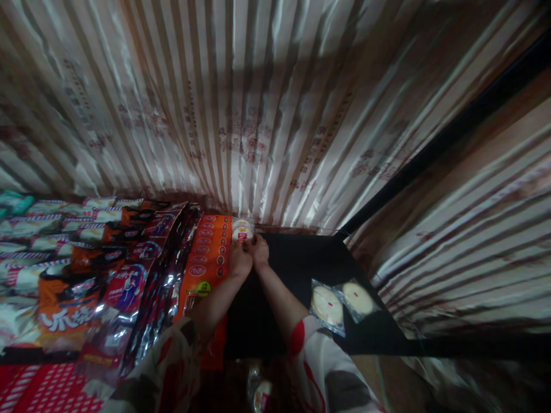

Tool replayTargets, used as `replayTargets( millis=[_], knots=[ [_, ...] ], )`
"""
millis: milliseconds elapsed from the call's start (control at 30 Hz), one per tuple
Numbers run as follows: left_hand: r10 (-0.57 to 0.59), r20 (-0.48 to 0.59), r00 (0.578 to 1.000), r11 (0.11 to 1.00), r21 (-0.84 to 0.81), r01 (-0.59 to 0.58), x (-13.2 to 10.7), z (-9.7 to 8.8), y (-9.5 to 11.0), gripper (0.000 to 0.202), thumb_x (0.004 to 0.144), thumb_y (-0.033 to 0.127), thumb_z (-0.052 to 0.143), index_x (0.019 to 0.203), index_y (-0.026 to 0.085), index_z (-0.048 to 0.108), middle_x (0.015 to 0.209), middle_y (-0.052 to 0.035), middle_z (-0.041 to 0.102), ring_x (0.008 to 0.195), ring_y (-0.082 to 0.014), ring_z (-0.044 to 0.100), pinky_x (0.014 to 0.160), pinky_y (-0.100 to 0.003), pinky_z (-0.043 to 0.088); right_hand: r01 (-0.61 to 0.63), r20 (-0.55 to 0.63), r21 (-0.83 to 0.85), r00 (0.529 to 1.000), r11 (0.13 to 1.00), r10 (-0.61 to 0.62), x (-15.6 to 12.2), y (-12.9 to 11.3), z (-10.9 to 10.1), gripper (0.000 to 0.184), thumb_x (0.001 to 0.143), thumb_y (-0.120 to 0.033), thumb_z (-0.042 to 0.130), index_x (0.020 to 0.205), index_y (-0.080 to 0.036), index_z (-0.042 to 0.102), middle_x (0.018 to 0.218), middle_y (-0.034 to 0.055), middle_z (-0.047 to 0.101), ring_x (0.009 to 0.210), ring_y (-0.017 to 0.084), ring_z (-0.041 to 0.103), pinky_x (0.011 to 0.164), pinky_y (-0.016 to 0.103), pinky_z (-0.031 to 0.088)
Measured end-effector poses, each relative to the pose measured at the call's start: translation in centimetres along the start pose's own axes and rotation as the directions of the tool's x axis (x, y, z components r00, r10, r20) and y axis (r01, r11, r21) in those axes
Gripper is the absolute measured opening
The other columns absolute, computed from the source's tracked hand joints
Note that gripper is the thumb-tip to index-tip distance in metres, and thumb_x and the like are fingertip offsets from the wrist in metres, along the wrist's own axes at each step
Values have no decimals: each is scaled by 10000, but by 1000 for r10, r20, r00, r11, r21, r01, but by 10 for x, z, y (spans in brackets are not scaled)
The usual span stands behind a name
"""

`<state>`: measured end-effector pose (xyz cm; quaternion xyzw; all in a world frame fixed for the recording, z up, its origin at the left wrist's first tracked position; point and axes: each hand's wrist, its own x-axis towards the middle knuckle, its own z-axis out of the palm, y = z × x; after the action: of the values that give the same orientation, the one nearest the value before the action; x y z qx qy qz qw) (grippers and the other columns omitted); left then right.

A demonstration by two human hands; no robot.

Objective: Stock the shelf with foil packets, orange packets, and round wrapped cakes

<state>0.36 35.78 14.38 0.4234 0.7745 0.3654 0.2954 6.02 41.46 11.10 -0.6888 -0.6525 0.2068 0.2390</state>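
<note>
At the far edge of a black tabletop (284,269), a small clear packet with white round contents and a red label (241,228) lies beside a row of orange packets (205,252). My left hand (240,261) is closed at the near edge of the clear packet, its fingers bent over it. My right hand (259,250) is closed against the packet's right corner, close beside the left. Fingertips of both hands are partly hidden and dim. To the right lie two flat clear packets, one with a pale round flatbread (327,305) and another flatbread (358,298).
Rows of dark red shiny packets (129,287), orange-and-black bags (69,310) and white packets (30,269) fill the left side. Printed striped sheeting (249,115) hangs behind. A black pole (430,155) slants along the right. Another small packet (262,396) shows below the table's front edge.
</note>
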Motion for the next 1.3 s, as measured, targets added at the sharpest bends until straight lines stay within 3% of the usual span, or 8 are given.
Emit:
replayTargets(
  millis=[267,400,600,1000,1300],
  knots=[
    [6,30,1000,1000,6,-6,-21,-6,7,285,853,207,445,1065,114,611,1134,-148,631,1097,-193,563,922,-260,411,38,-113,67,993,997,-30,-15,14,-1,414,793,-317,529,1137,-93,580,1069,158,639,982,235,586,870,327,423],
    [1,36,999,997,79,-3,-38,-6,6,303,862,213,437,1092,104,601,1144,-156,622,1092,-195,568,904,-253,413,48,-128,71,991,996,-39,-34,23,-5,349,778,-269,530,1088,-135,615,1031,120,648,945,211,594,853,300,430],
    [-52,102,993,989,140,37,-68,-12,5,317,879,266,412,1077,123,613,1110,-156,642,1045,-220,598,845,-282,438,70,-65,72,996,995,-65,-67,31,-16,294,781,-204,495,1017,-125,651,1014,112,656,942,197,599,857,283,434],
    [-15,122,992,978,210,-11,-120,-17,-23,344,885,324,399,1028,116,632,1065,-148,653,1009,-211,605,835,-275,435,138,-50,55,990,989,-135,-130,41,-36,255,737,-128,485,908,-150,673,981,97,644,937,205,579,851,288,438],
    [52,149,988,958,273,-91,-163,-23,-41,300,886,289,401,969,142,650,1026,-117,654,982,-191,600,828,-256,423,194,-60,99,980,976,-189,-177,60,-39,294,727,-78,439,890,-156,671,982,93,643,952,195,572,848,302,440]
  ],
)
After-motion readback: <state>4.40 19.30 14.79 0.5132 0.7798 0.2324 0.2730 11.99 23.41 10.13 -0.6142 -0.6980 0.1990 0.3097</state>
